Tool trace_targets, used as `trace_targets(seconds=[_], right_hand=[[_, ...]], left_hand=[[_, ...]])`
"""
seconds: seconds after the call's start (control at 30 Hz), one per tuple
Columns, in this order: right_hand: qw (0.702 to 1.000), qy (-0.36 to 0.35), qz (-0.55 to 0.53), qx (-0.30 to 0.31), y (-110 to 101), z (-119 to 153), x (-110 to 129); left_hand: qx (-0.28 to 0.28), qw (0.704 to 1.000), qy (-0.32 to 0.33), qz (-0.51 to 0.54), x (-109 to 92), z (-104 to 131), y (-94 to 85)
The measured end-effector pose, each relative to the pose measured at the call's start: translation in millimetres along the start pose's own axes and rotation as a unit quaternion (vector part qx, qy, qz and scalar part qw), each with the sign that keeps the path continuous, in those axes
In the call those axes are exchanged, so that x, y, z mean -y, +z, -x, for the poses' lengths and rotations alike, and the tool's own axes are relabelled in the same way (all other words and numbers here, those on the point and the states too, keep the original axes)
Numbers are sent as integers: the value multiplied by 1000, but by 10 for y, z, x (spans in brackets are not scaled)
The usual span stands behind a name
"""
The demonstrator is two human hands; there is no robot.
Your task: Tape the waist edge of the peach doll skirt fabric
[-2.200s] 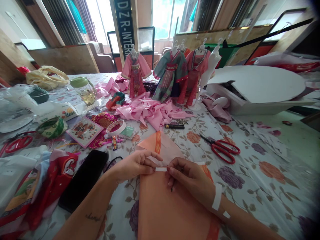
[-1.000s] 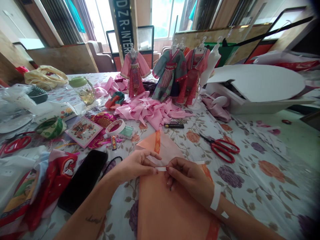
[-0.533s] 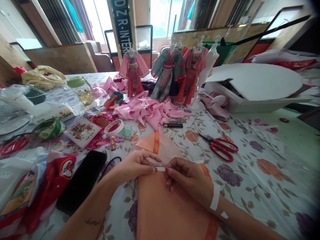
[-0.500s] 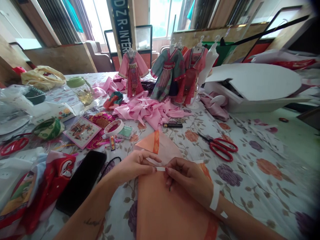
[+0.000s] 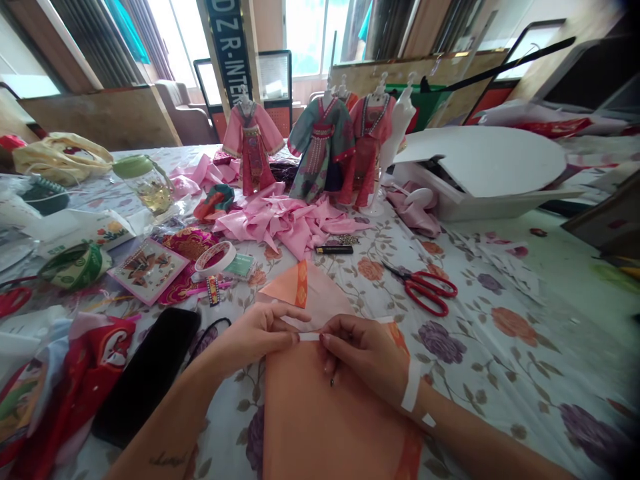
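Observation:
An orange sheer fabric [image 5: 330,413] with darker orange patterned trim lies on the flowered tablecloth in front of me. A short strip of white tape [image 5: 310,337] runs across it between my hands. My left hand [image 5: 265,333] pinches the strip's left end against the fabric with thumb and fingers. At the other end, the fingertips of my right hand [image 5: 367,347] are closed on the strip. More white tape [image 5: 411,387] is stuck around my right wrist, with a small piece beside it. The fabric's far flap is folded beyond my hands.
Red-handled scissors [image 5: 431,290] lie right of the fabric. A black phone [image 5: 147,377] rests by my left forearm. Beyond are a tape roll [image 5: 215,260], a black lighter [image 5: 334,250], pink cloth scraps [image 5: 290,220] and several dressed mini mannequins [image 5: 323,143]. A lidded jug [image 5: 145,183] stands back left.
The whole scene has shifted slightly left in view as my head turned. Both hands keep the same pinch on the tape strip and fabric.

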State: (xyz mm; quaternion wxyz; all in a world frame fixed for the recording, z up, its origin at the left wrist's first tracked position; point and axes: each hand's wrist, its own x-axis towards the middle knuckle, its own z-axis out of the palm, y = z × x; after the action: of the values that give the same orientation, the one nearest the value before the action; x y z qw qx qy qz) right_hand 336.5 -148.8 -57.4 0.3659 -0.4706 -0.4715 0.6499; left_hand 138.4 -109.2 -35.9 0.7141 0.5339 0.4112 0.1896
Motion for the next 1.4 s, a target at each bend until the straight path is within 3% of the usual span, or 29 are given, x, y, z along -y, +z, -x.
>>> trace_targets(seconds=[0.27,0.67,1.4], right_hand=[[1000,1,6,7,-4,2,-5],[1000,6,1,6,6,21,16],[998,53,-2,24,-104,100,64]], left_hand=[[20,1000,7,18,55,-33,16],[-66,998,14,3,97,-66,189],[-83,996,25,13,115,-68,259]])
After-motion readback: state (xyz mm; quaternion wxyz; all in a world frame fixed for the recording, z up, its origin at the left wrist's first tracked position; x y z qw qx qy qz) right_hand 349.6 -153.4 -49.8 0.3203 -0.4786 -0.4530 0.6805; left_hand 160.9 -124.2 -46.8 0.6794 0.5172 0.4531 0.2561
